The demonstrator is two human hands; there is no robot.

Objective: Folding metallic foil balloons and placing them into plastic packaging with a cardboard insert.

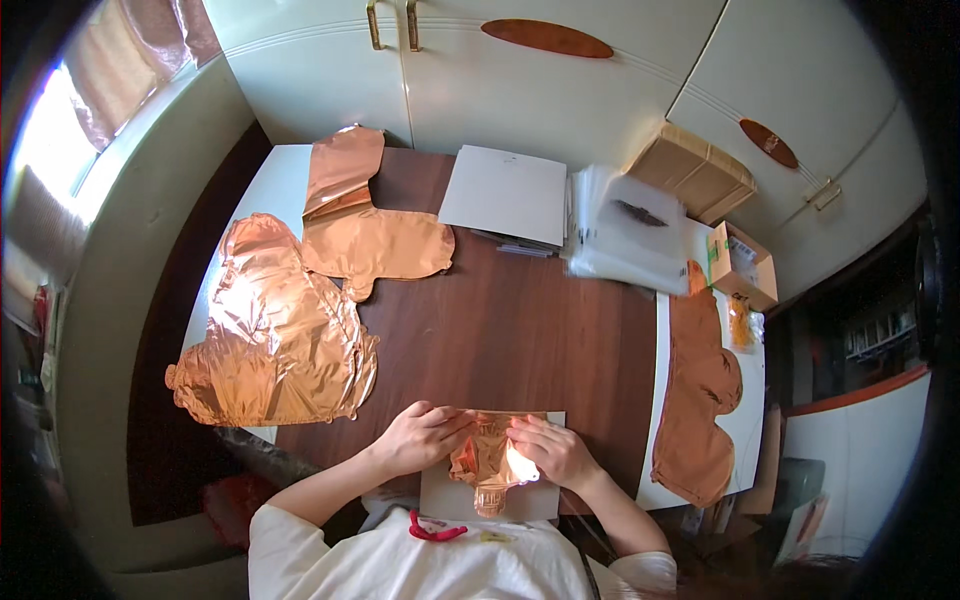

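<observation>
— Two hands on one small copper foil balloon, crumpled, on a pale card at the near edge of the bench.

— Grip?

— Left hand pinching its left edge, right hand its right; fingers curled, forearms angled inward.

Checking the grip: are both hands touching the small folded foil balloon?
Touching. The head view shows the left hand and right hand pressing fingers onto the small copper foil balloon from either side.
</observation>
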